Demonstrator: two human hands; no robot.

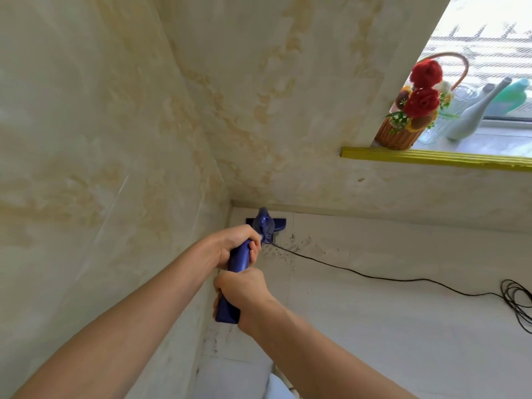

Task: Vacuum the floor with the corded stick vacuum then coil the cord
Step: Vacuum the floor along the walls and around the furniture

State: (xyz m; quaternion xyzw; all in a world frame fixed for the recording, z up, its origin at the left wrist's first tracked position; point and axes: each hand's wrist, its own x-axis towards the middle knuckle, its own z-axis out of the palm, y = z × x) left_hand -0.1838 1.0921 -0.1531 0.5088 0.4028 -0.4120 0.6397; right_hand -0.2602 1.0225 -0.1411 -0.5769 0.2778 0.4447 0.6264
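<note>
I look down along a blue corded stick vacuum (pixel 266 226). Its floor head (pixel 279 224) lies in the corner where two marbled walls meet the white floor (pixel 388 312). My left hand (pixel 236 246) grips the upper part of the blue handle. Lower down, my right hand (pixel 244 295) grips the handle's end. A black cord (pixel 359 273) leaves the vacuum body and trails right across the floor to a loose pile of loops (pixel 518 300) at the right edge. Dark specks of dirt (pixel 296 243) lie on the floor beside the head.
The walls close in on the left and ahead. A windowsill with a yellow edge (pixel 431 158) juts out at upper right, carrying a wicker basket of red flowers (pixel 414 110), a grey bottle (pixel 475 113) and a glass vase. Open floor stretches to the right.
</note>
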